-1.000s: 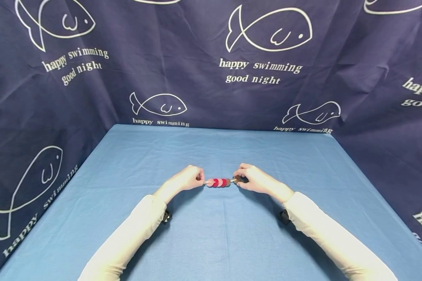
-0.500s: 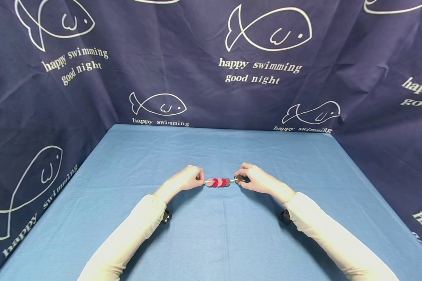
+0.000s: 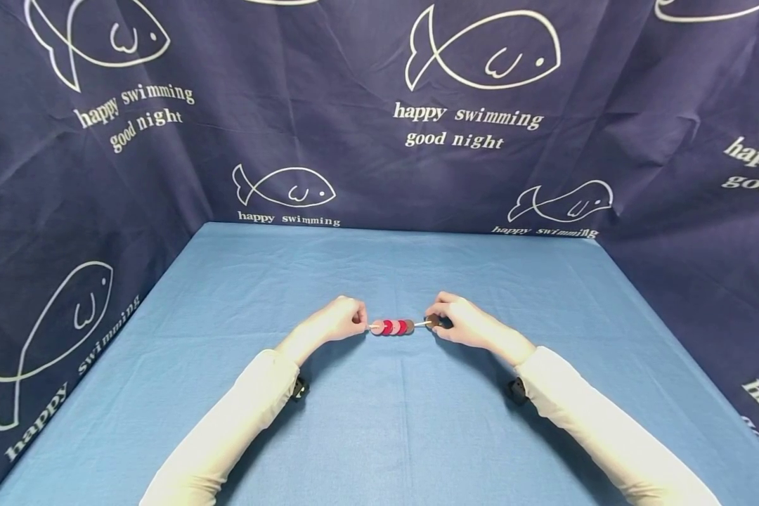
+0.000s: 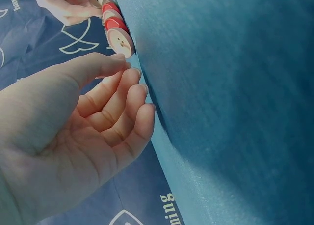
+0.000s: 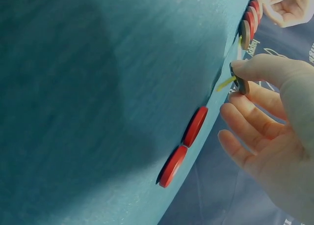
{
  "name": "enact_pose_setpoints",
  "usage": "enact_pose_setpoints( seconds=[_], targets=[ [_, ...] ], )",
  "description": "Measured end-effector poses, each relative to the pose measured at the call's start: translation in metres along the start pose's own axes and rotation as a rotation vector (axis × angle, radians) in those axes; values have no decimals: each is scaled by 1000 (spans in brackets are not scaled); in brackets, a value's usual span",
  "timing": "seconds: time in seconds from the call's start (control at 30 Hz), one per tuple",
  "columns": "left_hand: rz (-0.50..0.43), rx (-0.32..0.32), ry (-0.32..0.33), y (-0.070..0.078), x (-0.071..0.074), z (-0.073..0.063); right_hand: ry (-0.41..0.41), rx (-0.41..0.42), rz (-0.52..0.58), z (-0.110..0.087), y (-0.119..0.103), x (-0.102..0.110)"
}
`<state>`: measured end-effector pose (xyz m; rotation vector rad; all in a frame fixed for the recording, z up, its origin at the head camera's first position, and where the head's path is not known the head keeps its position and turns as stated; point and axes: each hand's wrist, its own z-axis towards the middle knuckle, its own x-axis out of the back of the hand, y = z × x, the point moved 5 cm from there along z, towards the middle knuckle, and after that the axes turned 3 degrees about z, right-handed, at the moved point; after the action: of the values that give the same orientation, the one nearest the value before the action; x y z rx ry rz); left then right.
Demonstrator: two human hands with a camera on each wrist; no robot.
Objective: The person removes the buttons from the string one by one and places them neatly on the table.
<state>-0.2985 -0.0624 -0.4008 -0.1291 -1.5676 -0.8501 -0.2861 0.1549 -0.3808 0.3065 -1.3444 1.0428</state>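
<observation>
Pink and red buttons [image 3: 388, 327] and one brown button [image 3: 409, 327] lie overlapped in a row, threaded on a thin lace [image 3: 420, 324]. My left hand [image 3: 346, 318] pinches the lace between thumb and fingertips, just left of the pink end button [image 4: 120, 42]. To the right of the row, a gap away, my right hand [image 3: 463, 320] pinches another brown button [image 5: 240, 82] by its edge. The lace passes through this one, and its yellow tip [image 5: 224, 84] sticks out on the far side. The other fingers of both hands are loosely curled.
Two red buttons [image 5: 195, 126] rest on the blue cloth [image 5: 122, 87] near my right hand, hidden in the head view. Dark blue curtains [image 3: 379, 140] with fish drawings enclose the table. Each wrist carries a small black camera [image 3: 300, 388].
My right hand has moved slightly to the right with its brown button, and the gap of bare lace beside the row has grown. The left hand stays in place.
</observation>
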Motion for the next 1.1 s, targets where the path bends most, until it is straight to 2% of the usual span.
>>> enact_pose_setpoints(
  seconds=[0.63, 1.1],
  targets=[
    [9, 13, -8, -3, -2, 1, -1, -39, 16, -7, 6, 3],
    [21, -3, 1, -1, 0, 0, -4, -62, 18, -10, 6, 6]
  ],
)
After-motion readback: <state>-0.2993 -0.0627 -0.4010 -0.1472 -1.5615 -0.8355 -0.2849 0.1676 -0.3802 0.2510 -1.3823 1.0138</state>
